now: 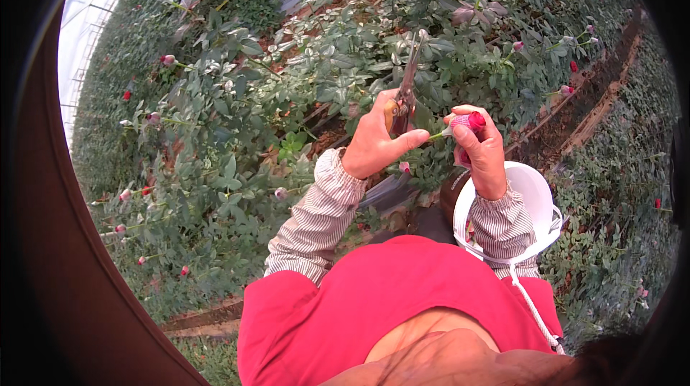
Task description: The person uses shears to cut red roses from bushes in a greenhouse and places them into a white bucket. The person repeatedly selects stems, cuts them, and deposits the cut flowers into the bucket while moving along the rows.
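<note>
My left hand (380,140) is wrapped around pruning shears (405,92) with a yellow handle, their blades pointing away from me. In my right hand (485,151) is a red rose bud (468,122), with a pink mesh sleeve around its lower part. Its green stem (436,136) runs left and ends close to my left thumb; whether they touch I cannot tell. A second pinkish thing (462,158), perhaps another sleeved bud, shows below my right thumb, mostly hidden by the fingers. Under my right forearm is a white bucket (531,184) with some small reddish pieces inside.
Leafy rose bushes (323,62) surround me, with several sleeved buds such as one bud (168,60) on the left. A white rope (531,300) runs from the bucket to my side. A soil path (587,100) lies to the right. Bright greenhouse sheeting (81,14) stands far left.
</note>
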The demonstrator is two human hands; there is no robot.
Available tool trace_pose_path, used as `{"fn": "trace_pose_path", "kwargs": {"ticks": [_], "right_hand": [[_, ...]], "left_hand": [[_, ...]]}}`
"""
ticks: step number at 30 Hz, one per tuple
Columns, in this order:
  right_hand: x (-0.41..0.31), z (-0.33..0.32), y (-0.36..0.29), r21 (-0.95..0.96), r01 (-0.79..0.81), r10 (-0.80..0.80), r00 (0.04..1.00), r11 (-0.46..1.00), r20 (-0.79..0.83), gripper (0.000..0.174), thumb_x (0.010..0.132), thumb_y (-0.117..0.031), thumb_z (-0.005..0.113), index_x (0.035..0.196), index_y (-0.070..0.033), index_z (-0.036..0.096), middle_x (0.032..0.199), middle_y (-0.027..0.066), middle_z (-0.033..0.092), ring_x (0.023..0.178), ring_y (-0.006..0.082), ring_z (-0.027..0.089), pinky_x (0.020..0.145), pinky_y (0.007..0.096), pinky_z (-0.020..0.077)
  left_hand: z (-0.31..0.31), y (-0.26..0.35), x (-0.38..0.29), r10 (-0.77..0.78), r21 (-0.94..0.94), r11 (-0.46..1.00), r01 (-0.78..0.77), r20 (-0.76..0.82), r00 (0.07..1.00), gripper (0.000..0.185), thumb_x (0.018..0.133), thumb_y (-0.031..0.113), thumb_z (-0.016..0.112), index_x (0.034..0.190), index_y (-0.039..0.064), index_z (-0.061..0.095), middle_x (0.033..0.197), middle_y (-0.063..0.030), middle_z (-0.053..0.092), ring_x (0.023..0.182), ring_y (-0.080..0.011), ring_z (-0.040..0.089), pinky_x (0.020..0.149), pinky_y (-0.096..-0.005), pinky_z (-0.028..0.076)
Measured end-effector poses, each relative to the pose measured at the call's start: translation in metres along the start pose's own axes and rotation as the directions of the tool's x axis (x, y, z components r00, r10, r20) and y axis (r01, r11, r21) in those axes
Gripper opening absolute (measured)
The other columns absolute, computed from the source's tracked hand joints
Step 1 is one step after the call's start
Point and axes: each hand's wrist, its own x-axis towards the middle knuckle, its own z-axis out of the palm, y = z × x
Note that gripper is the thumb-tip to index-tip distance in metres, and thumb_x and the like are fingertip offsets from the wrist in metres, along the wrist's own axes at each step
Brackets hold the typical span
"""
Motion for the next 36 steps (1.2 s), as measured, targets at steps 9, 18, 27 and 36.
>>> {"fn": "trace_pose_path", "kwargs": {"ticks": [9, 18, 27, 36], "right_hand": [[-0.153, 0.025, 0.046, -0.199, -0.335, 0.346, 0.938, 0.921, 0.025, 0.03, 0.085, -0.019, 0.075, 0.109, -0.006, 0.061, 0.09, -0.002, 0.06, 0.071, 0.0036, 0.052, 0.063, 0.0195, 0.0441], [-0.187, 0.02, 0.057, -0.364, -0.331, 0.44, 0.854, 0.87, 0.276, 0.035, 0.088, -0.016, 0.071, 0.119, -0.005, 0.061, 0.104, 0.002, 0.064, 0.095, 0.0084, 0.058, 0.086, 0.0262, 0.0474], [-0.186, -0.061, 0.044, -0.365, -0.227, 0.343, 0.893, 0.903, 0.292, 0.034, 0.089, -0.02, 0.069, 0.12, -0.006, 0.06, 0.109, 0.0062, 0.063, 0.103, 0.0134, 0.058, 0.093, 0.0306, 0.0456], [-0.122, -0.225, -0.031, 0.23, -0.344, 0.307, 0.934, 0.911, 0.182, 0.035, 0.092, -0.026, 0.063, 0.119, -0.006, 0.053, 0.107, 0.0061, 0.062, 0.087, 0.0098, 0.061, 0.049, 0.0199, 0.0447]], "left_hand": [[0.061, -0.092, -0.176, -0.33, 0.091, 0.943, 0.321, 0.113, 0.937, 0.046, 0.09, 0.016, 0.064, 0.128, 0.006, 0.04, 0.091, -0.0094, 0.065, 0.082, -0.021, 0.066, 0.072, -0.036, 0.053], [0.063, -0.116, -0.206, -0.385, -0.297, 0.831, 0.47, 0.301, 0.872, 0.047, 0.09, 0.022, 0.065, 0.127, 0.001, 0.045, 0.119, -0.009, 0.057, 0.11, -0.0139, 0.054, 0.094, -0.0297, 0.043], [0.127, -0.136, -0.156, -0.445, -0.25, 0.74, 0.625, 0.516, 0.732, 0.05, 0.087, 0.011, 0.069, 0.128, 0.003, 0.041, 0.121, -0.0078, 0.056, 0.11, -0.0134, 0.056, 0.092, -0.0307, 0.047], [0.216, -0.176, -0.033, -0.6, 0.682, 0.648, 0.339, 0.181, 0.78, 0.064, 0.083, 0.048, 0.064, 0.122, 0.001, 0.046, 0.102, -0.0236, 0.066, 0.09, -0.0378, 0.066, 0.08, -0.0419, 0.05]]}}
